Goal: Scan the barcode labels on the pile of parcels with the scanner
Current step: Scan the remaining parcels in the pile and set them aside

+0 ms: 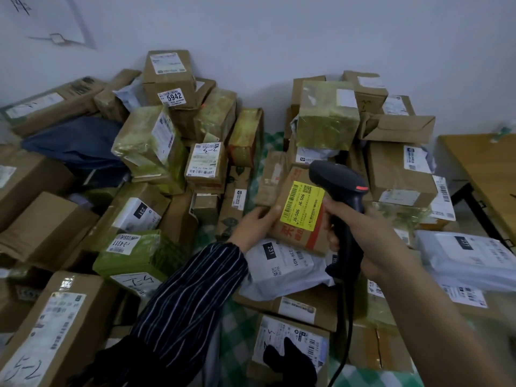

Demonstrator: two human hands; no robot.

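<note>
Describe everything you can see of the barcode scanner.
The barcode scanner is a black, plastic-looking handheld unit with a rounded head, a small red mark on the head's side and a pistol-style handle. A dark cable runs from the handle's base down out of frame. The right hand grips the handle and holds it roughly upright above the parcels, with the head tipped left and down toward the yellow label on a cardboard box. Whether the head touches the label cannot be told.

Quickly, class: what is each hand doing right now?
Left hand: holding the brown cardboard parcel with the yellow label by its edge.
Right hand: gripping the black handheld barcode scanner.
</note>
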